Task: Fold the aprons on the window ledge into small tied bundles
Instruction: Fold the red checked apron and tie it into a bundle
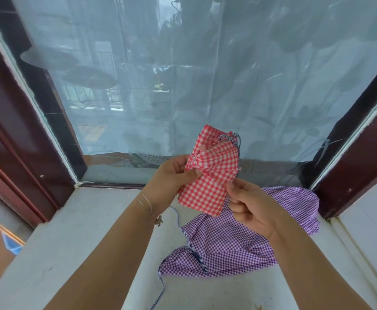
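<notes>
The folded red-and-white checked cloth apron bundle (207,173), long axis upright, is being pinched between the left hand (174,175) and the right hand (248,204), above the crumpled purple checked apron (228,245).

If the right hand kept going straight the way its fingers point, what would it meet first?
Probably the red checked apron bundle: the right hand already pinches its lower right edge, fingers pointing up-left into it.

Two bare forearms, no sleeves, thin silver bracelet (146,203) with small dangling charm on left wrist
</notes>
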Tool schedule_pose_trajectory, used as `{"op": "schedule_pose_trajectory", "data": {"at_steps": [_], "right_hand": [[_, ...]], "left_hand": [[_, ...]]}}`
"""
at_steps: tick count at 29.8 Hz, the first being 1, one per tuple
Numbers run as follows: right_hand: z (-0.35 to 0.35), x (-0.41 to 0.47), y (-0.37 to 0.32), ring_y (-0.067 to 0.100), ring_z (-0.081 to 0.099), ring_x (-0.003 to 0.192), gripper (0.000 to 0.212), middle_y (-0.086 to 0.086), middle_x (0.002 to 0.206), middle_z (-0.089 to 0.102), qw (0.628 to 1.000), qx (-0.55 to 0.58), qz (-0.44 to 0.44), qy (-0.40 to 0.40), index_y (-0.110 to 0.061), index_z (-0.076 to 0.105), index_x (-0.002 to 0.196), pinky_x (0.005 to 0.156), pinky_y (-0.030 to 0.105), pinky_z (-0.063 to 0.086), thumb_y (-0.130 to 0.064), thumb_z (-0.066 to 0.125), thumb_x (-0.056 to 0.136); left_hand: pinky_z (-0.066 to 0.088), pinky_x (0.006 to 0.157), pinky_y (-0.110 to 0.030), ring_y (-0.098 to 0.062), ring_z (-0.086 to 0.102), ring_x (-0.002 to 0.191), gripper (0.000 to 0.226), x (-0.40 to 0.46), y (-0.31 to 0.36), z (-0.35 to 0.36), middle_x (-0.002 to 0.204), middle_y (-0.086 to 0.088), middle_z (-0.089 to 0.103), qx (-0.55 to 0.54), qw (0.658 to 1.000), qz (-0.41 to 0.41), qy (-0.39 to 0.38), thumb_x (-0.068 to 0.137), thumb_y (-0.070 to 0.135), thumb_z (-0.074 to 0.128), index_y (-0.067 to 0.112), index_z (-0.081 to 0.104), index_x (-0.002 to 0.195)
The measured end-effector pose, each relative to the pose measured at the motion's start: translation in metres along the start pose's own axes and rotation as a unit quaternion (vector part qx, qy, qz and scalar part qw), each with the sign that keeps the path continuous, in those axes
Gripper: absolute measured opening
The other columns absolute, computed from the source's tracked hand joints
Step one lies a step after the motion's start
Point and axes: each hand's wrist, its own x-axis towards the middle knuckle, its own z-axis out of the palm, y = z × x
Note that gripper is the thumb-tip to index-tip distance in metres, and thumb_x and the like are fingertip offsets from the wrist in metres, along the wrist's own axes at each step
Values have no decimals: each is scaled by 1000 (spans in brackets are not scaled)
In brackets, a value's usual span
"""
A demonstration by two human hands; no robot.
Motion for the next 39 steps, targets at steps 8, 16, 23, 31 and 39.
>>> {"op": "schedule_pose_trajectory", "data": {"at_steps": [8, 16, 23, 31, 39], "right_hand": [[-6, 8, 13, 5, 25, 41, 21, -5, 53, 32, 990, 44, -133, -10, -14, 72, 84, 37, 16, 25, -31, 71, 71], [-8, 0, -9, 10, 46, 48, 12, -9, 58, 57, 931, -293, -217, 7, -22, 65, 96, 50, 23, 38, -21, 61, 85], [-6, -6, -32, -18, 55, 73, 28, -19, 90, 69, 664, -658, -350, -71, -32, 63, 104, 64, 2, 43, -49, 49, 87], [-5, 1, -39, 10, 69, 71, 33, -8, 92, 73, 537, -701, -460, -91, -19, 70, 105, 55, 24, 57, -37, 49, 88], [-7, 13, -32, 6, 66, 85, 42, -8, 104, 72, 670, -661, -338, 6, -25, 61, 126, 75, 14, 49, -27, 67, 85]], "left_hand": [[34, 109, -49, -34, 52, 121, 67, -5, 3, -3, 127, -17, 59, -175, 975, -113, -75, 83, 53, 58, 3, 58, 128], [56, 68, -24, -13, 67, 66, 26, 2, 4, -9, 77, -5, 72, -67, 991, -111, -41, 82, 4, 53, 11, 77, 76], [56, 71, -28, -19, 67, 77, 22, 12, 14, -19, 90, -11, 70, 27, 970, -195, -141, 81, 2, 57, -1, 64, 102], [55, 80, -28, -17, 64, 81, 18, 8, -1, 1, 91, -7, 68, 12, 979, -165, -116, 97, 5, 45, 5, 62, 97], [56, 77, -33, -19, 63, 76, 23, 0, -17, 19, 88, -10, 68, -59, 993, -106, 5, 83, 20, 59, 3, 66, 96]]}}
